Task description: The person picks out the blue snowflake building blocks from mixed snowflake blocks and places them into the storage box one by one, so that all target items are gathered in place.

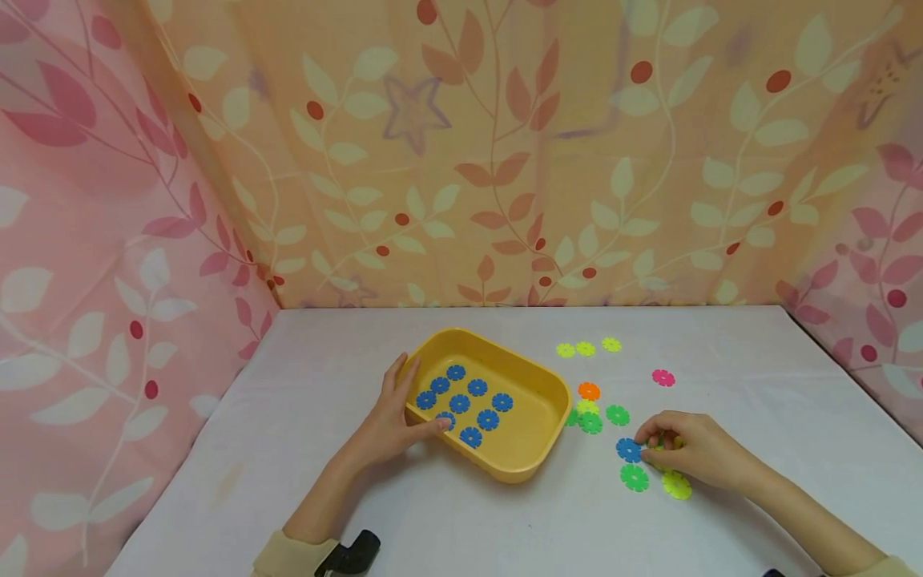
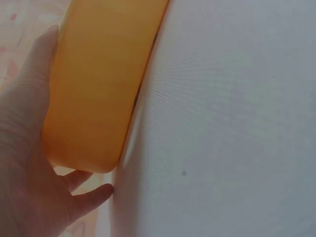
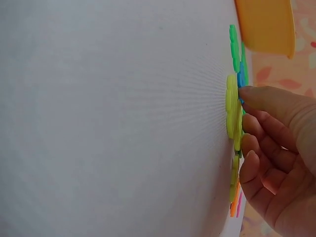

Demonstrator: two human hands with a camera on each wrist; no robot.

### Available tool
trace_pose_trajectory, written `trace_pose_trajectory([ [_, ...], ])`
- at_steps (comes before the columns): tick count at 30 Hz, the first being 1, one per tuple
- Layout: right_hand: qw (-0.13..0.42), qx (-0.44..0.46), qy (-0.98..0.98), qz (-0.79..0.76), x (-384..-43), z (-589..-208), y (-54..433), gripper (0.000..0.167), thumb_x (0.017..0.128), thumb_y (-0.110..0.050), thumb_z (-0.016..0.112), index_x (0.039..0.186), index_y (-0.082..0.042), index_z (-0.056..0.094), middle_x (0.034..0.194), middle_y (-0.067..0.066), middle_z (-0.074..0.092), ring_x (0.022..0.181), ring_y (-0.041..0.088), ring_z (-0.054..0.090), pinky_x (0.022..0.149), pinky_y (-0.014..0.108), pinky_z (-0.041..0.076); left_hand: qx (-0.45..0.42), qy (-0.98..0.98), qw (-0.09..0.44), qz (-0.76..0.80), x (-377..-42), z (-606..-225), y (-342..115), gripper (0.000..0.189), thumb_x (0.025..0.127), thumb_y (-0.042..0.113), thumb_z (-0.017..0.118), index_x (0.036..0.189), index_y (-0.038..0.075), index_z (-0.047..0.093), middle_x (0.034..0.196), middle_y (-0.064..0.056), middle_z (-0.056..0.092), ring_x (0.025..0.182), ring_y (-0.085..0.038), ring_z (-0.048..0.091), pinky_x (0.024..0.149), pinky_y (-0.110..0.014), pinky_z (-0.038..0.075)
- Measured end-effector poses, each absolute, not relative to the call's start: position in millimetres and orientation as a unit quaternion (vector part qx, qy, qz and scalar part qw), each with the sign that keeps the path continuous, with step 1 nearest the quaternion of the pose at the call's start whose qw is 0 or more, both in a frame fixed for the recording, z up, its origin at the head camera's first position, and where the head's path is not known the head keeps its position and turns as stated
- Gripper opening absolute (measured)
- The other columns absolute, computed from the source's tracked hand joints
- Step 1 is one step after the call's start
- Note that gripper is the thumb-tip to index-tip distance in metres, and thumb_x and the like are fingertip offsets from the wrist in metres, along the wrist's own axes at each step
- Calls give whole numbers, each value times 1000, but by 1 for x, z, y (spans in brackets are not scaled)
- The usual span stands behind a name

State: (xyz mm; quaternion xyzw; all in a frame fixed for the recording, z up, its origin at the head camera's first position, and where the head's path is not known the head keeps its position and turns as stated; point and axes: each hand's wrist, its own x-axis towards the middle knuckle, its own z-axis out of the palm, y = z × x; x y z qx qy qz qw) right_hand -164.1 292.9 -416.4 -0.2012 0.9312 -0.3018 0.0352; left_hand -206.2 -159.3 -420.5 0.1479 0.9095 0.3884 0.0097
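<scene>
A yellow plastic tray stands on the table, with several blue notched flower-shaped discs spread over its left half. My left hand grips the tray's left end, thumb over the near rim and fingers along the outside; the left wrist view shows the tray's wall against the palm. To the right of the tray, my right hand pinches one blue disc at its edge between thumb and forefinger. A green disc and a yellow disc lie just below it; another yellow one is partly hidden beneath the fingers.
Between tray and right hand lie more green discs and an orange disc. Farther back are several yellow discs and a pink disc. Patterned curtains hang behind the white-covered table and at both sides.
</scene>
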Motion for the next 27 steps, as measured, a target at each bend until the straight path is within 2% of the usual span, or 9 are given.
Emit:
trace_pose_trajectory([
  [11, 6, -221, 926, -308, -165, -417, 294, 16, 80, -30, 81, 89, -20, 73, 73, -15, 57, 68, 2, 51, 59, 20, 45, 148, 908, 10, 393, -206, -420, -158, 111, 77, 55, 76, 158, 21, 9, 162, -7, -6, 145, -37, 14, 110, -59, 24],
  [27, 21, -197, 913, -357, -167, -414, 290, 14, 81, -32, 80, 89, -23, 74, 73, -12, 60, 70, 7, 55, 60, 22, 47, 151, 905, 11, 397, -206, -421, -160, 111, 78, 55, 77, 158, 20, 9, 162, -5, -7, 146, -36, 14, 111, -59, 22],
])
